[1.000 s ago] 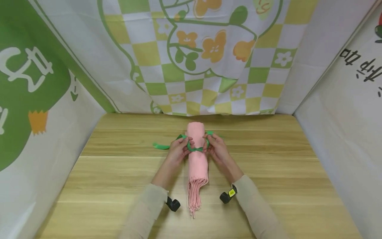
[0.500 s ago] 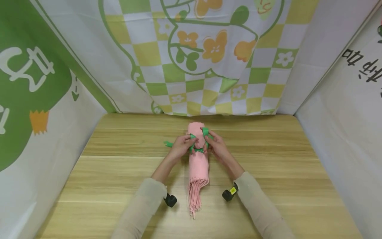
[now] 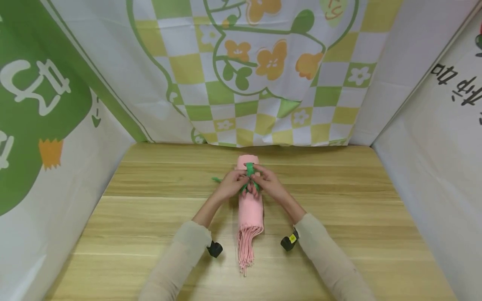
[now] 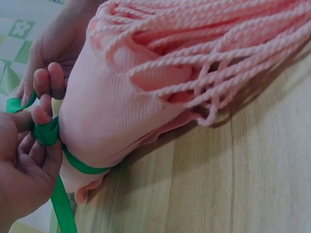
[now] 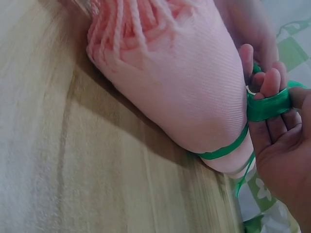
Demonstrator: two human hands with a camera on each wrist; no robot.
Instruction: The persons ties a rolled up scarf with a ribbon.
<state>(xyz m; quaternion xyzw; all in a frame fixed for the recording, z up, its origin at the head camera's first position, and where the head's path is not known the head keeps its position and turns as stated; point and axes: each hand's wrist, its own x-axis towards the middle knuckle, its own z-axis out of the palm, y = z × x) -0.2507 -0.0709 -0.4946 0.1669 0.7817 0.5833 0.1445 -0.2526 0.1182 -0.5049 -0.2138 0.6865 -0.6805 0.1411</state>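
A rolled pink scarf (image 3: pixel 250 213) with a twisted fringe lies lengthwise on the table, fringe toward me. Round its middle runs a green ribbon (image 4: pixel 85 166), crossed on top of the roll. My left hand (image 3: pixel 229 184) pinches a gathered part of the ribbon, and one tail hangs below that hand in the left wrist view. A loop of the ribbon (image 5: pixel 268 107) passes over the fingers of my right hand (image 3: pixel 272 186), whose thumb presses it. Both hands meet above the roll; their fingers hide the crossing in the head view.
The wooden table (image 3: pixel 339 217) extends on both sides of the scarf. A checked cloth (image 3: pixel 271 83) with flowers hangs at the table's back edge. Printed white walls stand left and right. A small black camera (image 3: pixel 215 249) sits at each wrist.
Both hands have come closer together over the roll, bringing the ribbon loops to its middle. The ribbon tail on the left has drawn in toward the scarf. The scarf has stayed in place.
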